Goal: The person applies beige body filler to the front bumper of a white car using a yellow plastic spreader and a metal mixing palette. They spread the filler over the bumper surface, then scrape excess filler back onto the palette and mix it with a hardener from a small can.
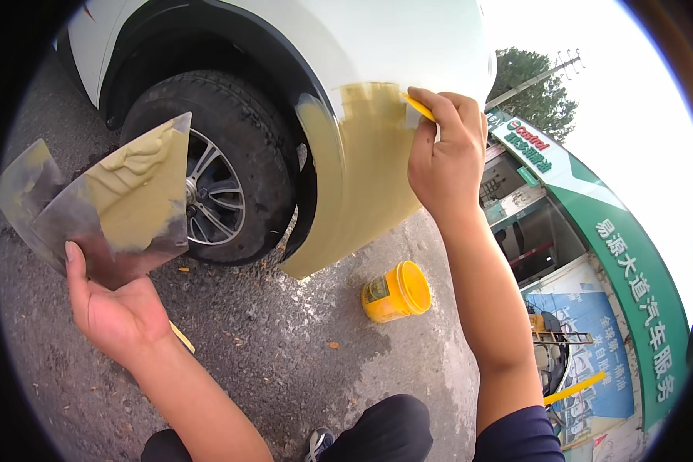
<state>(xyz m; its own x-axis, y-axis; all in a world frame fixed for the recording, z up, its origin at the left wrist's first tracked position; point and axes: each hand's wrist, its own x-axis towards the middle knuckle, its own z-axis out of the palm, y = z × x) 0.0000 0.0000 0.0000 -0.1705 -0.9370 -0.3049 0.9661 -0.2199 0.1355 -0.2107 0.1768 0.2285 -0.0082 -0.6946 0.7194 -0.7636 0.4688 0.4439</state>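
My left hand point(123, 308) grips a thin putty board point(65, 223) by its lower edge, thumb on its face. A thick, ridged mass of yellow-green body filler point(142, 181) covers much of it. My right hand point(448, 158) pinches a yellow putty spreader point(420, 106), mostly hidden by the fingers. Its tip is at the upper right edge of the filler coat point(373, 165) on the white car bumper point(408, 42). That coat runs from beside the black wheel-arch trim point(308, 92) down to the bumper's lower edge.
A yellow bucket point(396, 292) stands on the rough asphalt point(262, 331) below the bumper. The car's wheel point(215, 165) sits behind the board. A green-fronted shop point(616, 239) and a tree point(535, 92) are at the right. My knee point(393, 431) shows at the bottom.
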